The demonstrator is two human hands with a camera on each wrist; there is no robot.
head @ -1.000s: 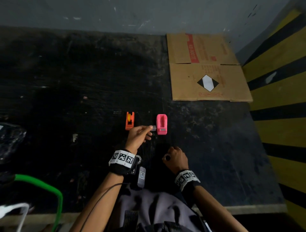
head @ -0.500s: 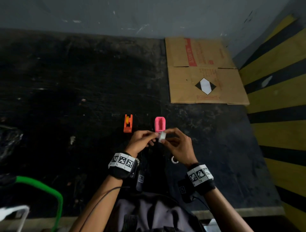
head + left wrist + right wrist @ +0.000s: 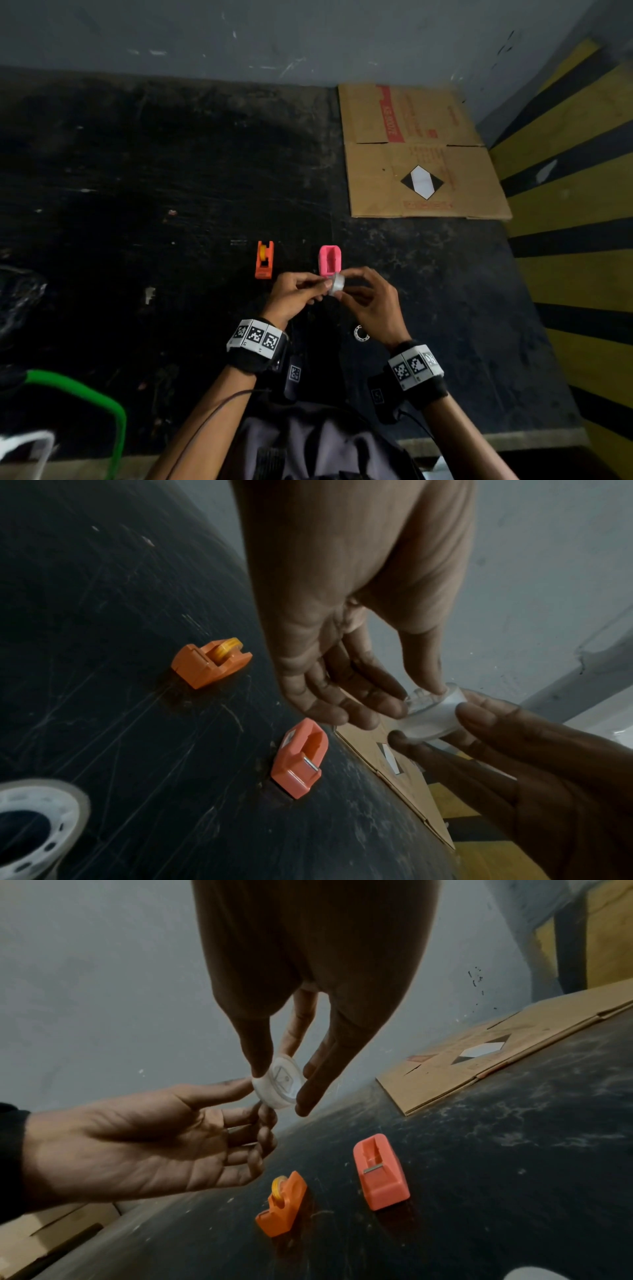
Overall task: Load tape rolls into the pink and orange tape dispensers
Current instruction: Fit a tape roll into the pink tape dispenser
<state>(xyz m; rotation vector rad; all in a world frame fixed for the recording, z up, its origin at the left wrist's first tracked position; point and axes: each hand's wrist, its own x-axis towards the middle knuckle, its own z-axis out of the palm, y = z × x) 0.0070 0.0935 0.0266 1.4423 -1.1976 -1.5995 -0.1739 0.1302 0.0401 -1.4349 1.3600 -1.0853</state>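
Both hands hold a small clear tape roll (image 3: 336, 283) just above the floor, in front of the pink dispenser (image 3: 330, 259). My right hand (image 3: 284, 1093) pinches the roll (image 3: 279, 1085) between thumb and fingers. My left hand (image 3: 394, 704) pinches the roll (image 3: 424, 718) at its side between thumb and fingertips. The pink dispenser (image 3: 380, 1172) stands empty, its cutter towards me. To its left stands the orange dispenser (image 3: 264, 259) with a yellow roll seated in it (image 3: 226, 647).
A second white-cored tape roll (image 3: 361, 332) lies on the black floor between my wrists. Flattened cardboard (image 3: 418, 154) lies at the back right against the grey wall. A yellow-and-black striped wall (image 3: 582, 205) bounds the right side. A green tube (image 3: 85, 394) curves at lower left.
My right hand left the roll on the floor and came up to meet the left hand. The clear roll, earlier held by the left hand alone, is now held by both.
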